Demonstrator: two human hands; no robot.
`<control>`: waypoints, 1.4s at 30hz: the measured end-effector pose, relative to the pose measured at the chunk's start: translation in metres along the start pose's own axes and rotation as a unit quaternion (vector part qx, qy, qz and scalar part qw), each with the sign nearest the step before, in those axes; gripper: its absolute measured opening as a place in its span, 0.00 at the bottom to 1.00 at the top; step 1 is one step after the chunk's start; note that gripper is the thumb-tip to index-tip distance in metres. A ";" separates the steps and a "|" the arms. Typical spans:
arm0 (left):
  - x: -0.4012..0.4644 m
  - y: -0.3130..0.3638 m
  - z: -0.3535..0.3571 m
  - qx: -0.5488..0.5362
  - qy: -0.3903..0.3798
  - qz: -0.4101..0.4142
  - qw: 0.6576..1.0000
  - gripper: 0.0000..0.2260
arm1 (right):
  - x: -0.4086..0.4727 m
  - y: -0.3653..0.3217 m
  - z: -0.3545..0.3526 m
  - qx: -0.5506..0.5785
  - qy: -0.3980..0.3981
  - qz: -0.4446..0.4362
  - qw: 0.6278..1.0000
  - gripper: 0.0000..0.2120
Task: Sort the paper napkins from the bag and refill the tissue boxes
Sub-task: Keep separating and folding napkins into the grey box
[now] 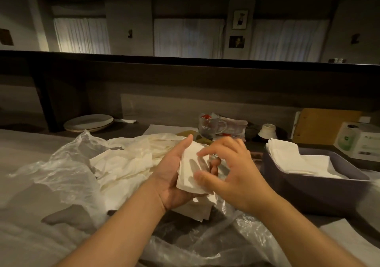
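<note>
My left hand (174, 176) holds a folded white paper napkin (190, 176) upright in its palm, above the counter. My right hand (230, 172) hovers just right of it, fingers spread and touching the napkin's face. Beneath and to the left lies a clear plastic bag (61, 176), open, with a loose heap of white napkins (127, 163) spilling from it. At the right stands a grey-purple tissue box (304, 190) with flat napkins (296, 159) stacked inside.
At the back of the counter sit stacked plates (88, 122), a glass mug (209, 125), a small white cup (267, 131) and a white carton (357, 141). A dark raised ledge (185, 65) runs across behind them. More plastic film (205, 244) lies near the front edge.
</note>
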State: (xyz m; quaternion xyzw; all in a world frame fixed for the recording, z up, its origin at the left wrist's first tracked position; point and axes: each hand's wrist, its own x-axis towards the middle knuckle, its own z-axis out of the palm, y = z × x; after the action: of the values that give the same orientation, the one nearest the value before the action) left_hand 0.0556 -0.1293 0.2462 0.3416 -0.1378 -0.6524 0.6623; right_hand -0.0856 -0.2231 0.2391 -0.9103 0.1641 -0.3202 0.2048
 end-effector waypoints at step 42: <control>-0.005 -0.007 0.000 0.177 -0.050 0.034 0.982 0.09 | -0.004 -0.011 -0.003 0.002 -0.136 0.020 0.990 0.63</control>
State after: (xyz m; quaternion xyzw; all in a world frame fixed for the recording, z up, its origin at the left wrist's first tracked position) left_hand 0.0495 -0.1237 0.2431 0.4157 -0.2959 -0.6110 0.6052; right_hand -0.0889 -0.2124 0.2442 -0.9414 0.1523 -0.1894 0.2338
